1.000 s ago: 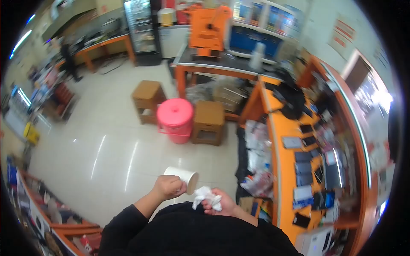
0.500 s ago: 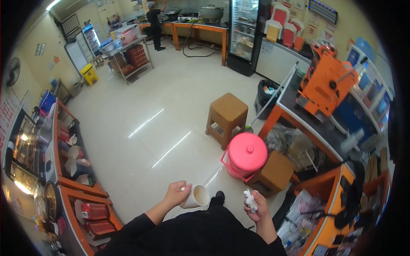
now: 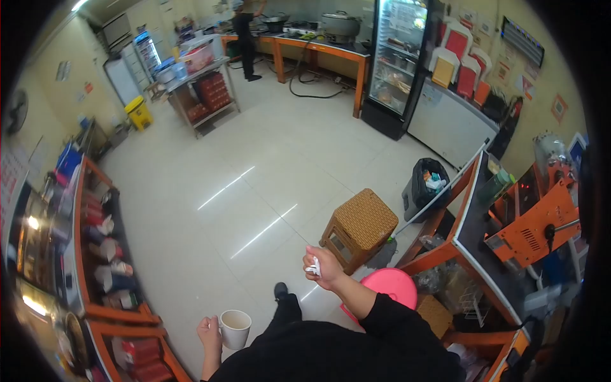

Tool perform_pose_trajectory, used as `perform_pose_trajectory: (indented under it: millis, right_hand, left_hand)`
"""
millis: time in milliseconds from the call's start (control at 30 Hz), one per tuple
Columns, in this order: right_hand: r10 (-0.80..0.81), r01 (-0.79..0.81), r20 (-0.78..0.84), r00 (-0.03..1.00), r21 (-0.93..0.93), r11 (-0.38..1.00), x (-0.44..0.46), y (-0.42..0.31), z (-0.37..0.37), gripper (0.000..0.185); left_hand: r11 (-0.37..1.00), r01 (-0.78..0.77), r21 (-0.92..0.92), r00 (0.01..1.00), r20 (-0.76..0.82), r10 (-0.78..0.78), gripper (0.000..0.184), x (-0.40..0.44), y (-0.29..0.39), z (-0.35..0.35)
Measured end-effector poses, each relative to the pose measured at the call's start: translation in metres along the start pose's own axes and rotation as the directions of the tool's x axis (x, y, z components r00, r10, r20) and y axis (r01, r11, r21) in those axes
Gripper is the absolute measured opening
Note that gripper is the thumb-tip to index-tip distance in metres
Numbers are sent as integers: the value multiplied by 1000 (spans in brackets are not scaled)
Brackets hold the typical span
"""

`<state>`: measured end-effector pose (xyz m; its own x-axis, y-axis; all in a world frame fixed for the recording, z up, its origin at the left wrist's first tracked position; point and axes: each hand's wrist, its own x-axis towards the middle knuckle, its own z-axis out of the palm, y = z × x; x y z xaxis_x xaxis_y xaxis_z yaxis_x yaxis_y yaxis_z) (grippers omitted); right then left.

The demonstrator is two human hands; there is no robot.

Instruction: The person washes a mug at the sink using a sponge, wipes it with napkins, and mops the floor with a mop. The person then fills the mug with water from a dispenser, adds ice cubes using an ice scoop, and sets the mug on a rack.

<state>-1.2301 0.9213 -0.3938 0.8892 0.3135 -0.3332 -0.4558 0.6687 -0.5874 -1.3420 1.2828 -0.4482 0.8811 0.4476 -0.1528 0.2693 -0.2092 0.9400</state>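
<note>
Low in the head view, my left hand (image 3: 209,333) is closed on the handle of a white mug (image 3: 235,328). The mug is upright, with a little pale liquid or staining inside that I cannot make out. My right hand (image 3: 328,267) is stretched forward, its fingers wrapped round a crumpled white tissue (image 3: 313,267). Just beyond that hand stands a brown woven-pattern stool (image 3: 363,219). My right forearm partly covers a pink lidded bucket (image 3: 398,286). Farther right, a black-lined trash bin (image 3: 420,184) has crumpled waste near its top.
An orange-framed table (image 3: 468,223) with an orange machine (image 3: 538,226) stands at the right. A pole leans across the table's corner. Shelving (image 3: 95,309) runs along the left. At the back are a glass-door fridge (image 3: 398,63), a metal cart (image 3: 223,111) and a person (image 3: 245,38).
I have stepped forward, and the stool and bin are nearer. My right hand has swung forward and left with the tissue; my left hand has moved down and left with the mug.
</note>
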Motion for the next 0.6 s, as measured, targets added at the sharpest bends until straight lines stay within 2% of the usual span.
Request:
perform_pose_trajectory:
  millis: [100, 167, 200, 300, 400, 500, 600]
  right_hand:
    - [3, -7, 39, 999, 106, 994, 60, -20, -1, 20]
    - [-28, 15, 54, 998, 233, 972, 93, -32, -27, 24]
    - [-98, 94, 15, 995, 171, 981, 107, -45, -36, 25]
    - [-228, 232, -119, 966, 23, 972, 119, -74, -64, 35]
    - [-322, 335, -249, 913, 9, 942, 127, -113, -89, 39]
    - [-398, 460, -426, 812, 48, 887, 139, -150, -131, 37]
    - [-448, 585, -564, 694, 79, 807, 175, -190, -187, 33]
  left_hand:
    - [1000, -8, 26, 997, 81, 6, 35, 98, 37, 35]
    - [997, -44, 68, 987, 157, 33, 34, 163, 84, 72]
    - [994, -65, 82, 978, 204, 47, 33, 196, 110, 101]
    - [892, -355, 280, 886, 405, 226, 33, 288, 160, 190]
    - [947, -307, 99, 747, 641, 175, 34, 367, 182, 295]
    - [942, -319, 102, 640, 756, 135, 32, 407, 212, 398]
    - [870, -483, 97, 559, 799, 221, 30, 461, 202, 483]
